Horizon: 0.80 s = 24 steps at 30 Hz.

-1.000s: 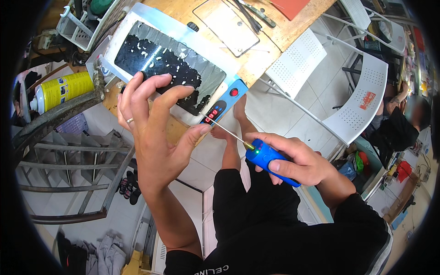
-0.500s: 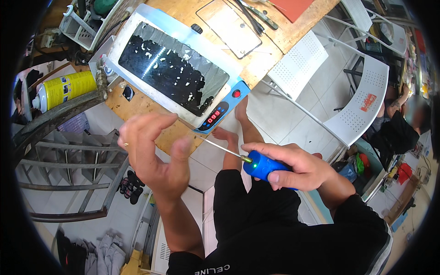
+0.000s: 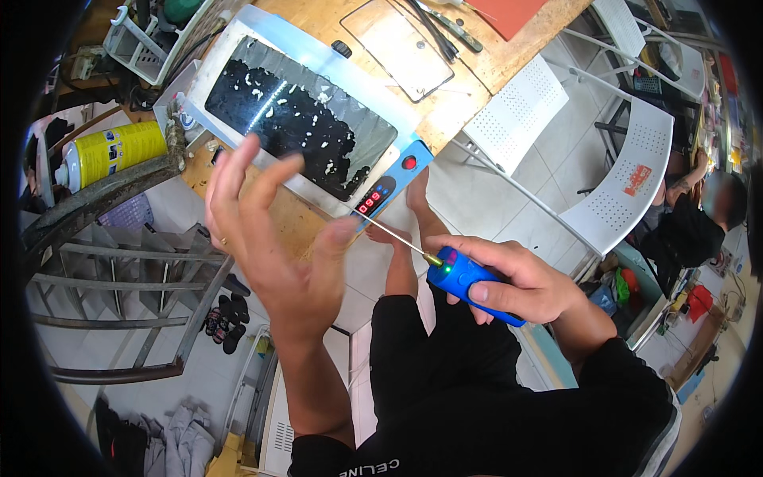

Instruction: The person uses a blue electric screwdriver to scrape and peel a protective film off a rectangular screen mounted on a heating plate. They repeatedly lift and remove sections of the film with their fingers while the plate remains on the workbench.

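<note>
My right hand (image 3: 524, 278) is closed around a blue handheld power tool (image 3: 467, 288) with a green light. A thin metal rod (image 3: 395, 232) sticks out of its brass-coloured nose, and its far end comes up beside the control panel (image 3: 377, 195) of a flat heating plate machine (image 3: 318, 60). On the machine's top lies a dark rectangular surface (image 3: 266, 107), black in ragged patches with white flecks and grey streaks. My left hand (image 3: 278, 246) is held near the machine's close edge, fingers spread and holding nothing; its fingertips are smeared by motion.
The wooden workbench (image 3: 509, 60) bears a thin phone-sized frame (image 3: 397, 48), tweezers (image 3: 453, 28) and a red mat (image 3: 513, 16). A yellow spray can (image 3: 119, 155) lies at left above a metal railing (image 3: 119, 322). White perforated chairs (image 3: 520, 111) stand right; a person (image 3: 691, 226) sits beyond.
My left hand has moved forward toward the machine, and its fingers are more upright and spread. The blue tool has shifted slightly to the right in my right hand's grip.
</note>
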Each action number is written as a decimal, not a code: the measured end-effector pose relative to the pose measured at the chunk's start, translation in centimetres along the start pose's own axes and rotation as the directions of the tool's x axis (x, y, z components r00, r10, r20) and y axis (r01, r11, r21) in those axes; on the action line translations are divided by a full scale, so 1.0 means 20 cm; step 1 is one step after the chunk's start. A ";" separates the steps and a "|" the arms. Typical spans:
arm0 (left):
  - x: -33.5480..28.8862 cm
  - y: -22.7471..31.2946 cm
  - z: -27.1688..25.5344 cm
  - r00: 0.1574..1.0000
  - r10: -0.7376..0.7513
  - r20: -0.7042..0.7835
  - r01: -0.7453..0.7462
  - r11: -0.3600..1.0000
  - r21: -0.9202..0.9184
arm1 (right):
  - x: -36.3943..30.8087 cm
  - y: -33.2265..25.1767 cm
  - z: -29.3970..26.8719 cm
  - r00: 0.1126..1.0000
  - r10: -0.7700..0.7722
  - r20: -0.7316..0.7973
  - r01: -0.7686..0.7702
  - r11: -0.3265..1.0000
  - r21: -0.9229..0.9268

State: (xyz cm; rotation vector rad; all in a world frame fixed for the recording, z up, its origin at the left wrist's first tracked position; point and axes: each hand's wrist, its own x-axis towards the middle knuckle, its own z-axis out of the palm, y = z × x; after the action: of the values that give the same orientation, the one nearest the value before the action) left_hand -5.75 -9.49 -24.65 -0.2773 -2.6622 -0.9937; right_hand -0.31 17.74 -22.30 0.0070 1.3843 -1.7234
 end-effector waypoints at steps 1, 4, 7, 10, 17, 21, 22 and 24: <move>0.00 0.02 0.03 1.000 -0.005 0.023 0.005 1.000 0.019 | 0.00 0.00 0.00 1.000 0.017 0.004 -0.017 1.000 -0.007; 0.04 0.02 0.06 0.995 -0.012 0.099 0.003 0.996 0.089 | 0.00 0.00 0.00 1.000 0.018 -0.006 -0.018 1.000 0.015; 0.06 -0.01 0.06 0.993 -0.010 0.117 -0.006 0.990 0.139 | 0.00 0.00 -0.01 1.000 0.025 -0.005 -0.025 1.000 0.010; 0.07 -0.05 0.05 0.992 -0.012 0.127 -0.014 0.979 0.202 | 0.00 0.01 -0.02 1.000 -0.010 0.017 0.010 1.000 0.026; 0.04 -0.06 0.04 0.986 0.000 0.165 -0.016 0.995 0.095 | -0.01 0.04 -0.02 0.999 0.001 0.044 -0.002 1.000 0.012; 0.02 -0.07 0.04 0.983 -0.004 0.182 -0.016 0.994 0.112 | 0.00 0.05 -0.02 0.999 -0.022 0.033 0.021 1.000 0.021; 0.02 -0.07 0.04 0.983 -0.009 0.184 -0.012 0.993 0.117 | 0.00 0.05 -0.02 0.999 -0.021 0.030 0.021 0.999 0.025; 0.02 -0.07 0.04 0.983 -0.014 0.183 -0.009 0.992 0.124 | -0.01 0.04 -0.02 0.999 -0.015 0.034 0.015 1.000 0.012</move>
State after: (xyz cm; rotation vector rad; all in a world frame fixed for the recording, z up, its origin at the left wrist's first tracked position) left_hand -6.64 -9.95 -26.05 -0.3538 -2.8770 -0.8347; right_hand 0.13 18.12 -23.06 -0.0261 1.3531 -1.7362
